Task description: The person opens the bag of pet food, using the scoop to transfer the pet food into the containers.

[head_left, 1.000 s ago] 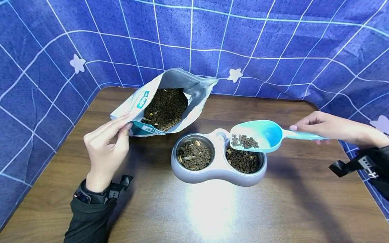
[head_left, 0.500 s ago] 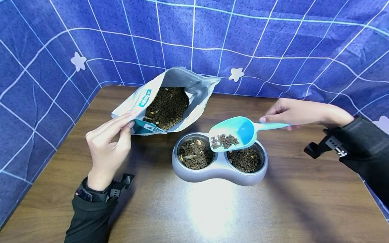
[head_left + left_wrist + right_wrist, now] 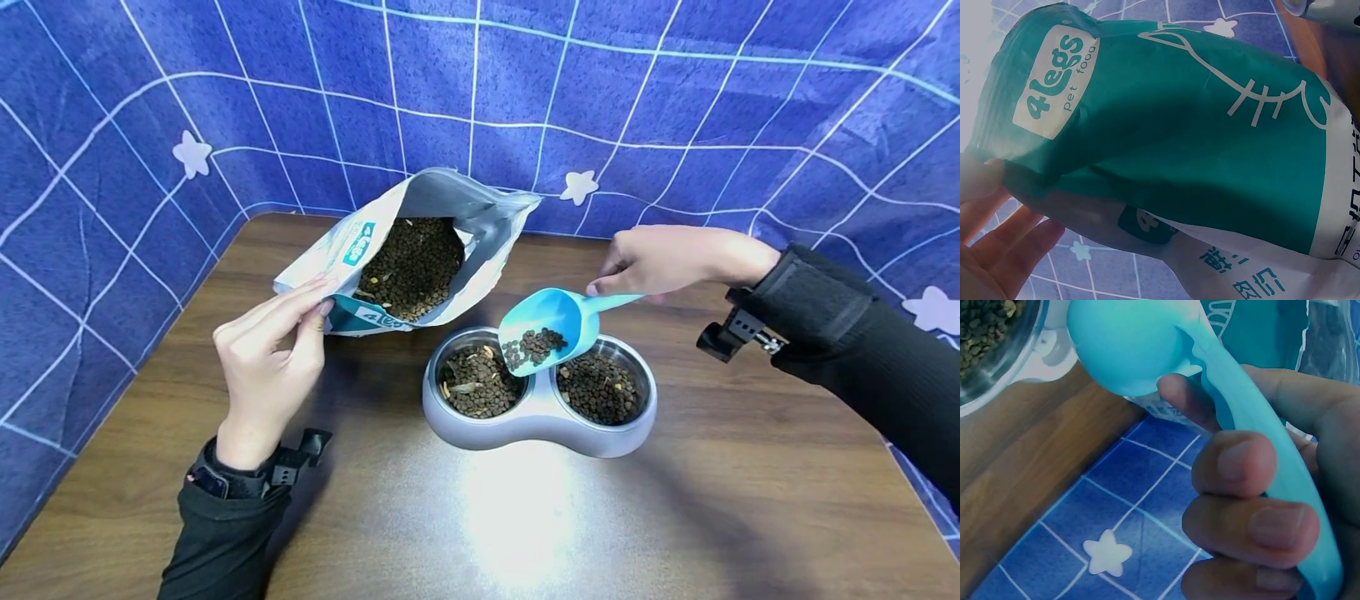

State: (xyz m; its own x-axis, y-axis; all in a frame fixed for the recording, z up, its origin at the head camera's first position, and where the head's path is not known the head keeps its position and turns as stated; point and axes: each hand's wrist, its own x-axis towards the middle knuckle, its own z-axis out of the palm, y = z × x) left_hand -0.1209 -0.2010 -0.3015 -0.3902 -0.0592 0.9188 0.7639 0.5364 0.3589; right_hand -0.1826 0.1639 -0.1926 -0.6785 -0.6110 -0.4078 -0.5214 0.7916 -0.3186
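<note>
My left hand (image 3: 268, 354) pinches the near left edge of an opened pet food bag (image 3: 480, 287), its mouth spread wide over brown kibble (image 3: 412, 267). In the left wrist view the teal bag front (image 3: 1179, 144) reads "4Legs pet food". A light-blue scoop (image 3: 581, 317) is gripped by its handle in my right hand (image 3: 667, 257); the right wrist view shows fingers (image 3: 1282, 528) curled round that handle. A small heap of kibble (image 3: 534, 346) lies in the scoop. Its lip hangs above the inner edge of the left bowl (image 3: 480, 387), overlapping the right bowl (image 3: 600, 387) slightly. Both bowls hold kibble.
The bowls sit in one grey double stand (image 3: 540, 427) on a brown wooden table (image 3: 375, 517). Blue cloth (image 3: 637, 100) with white grid lines and stars rises behind the table and along its left side.
My right hand has carried the scoop leftward from over the right bowl to the inner edge of the left bowl, its handle now angled more. The left hand and bag have stayed put.
</note>
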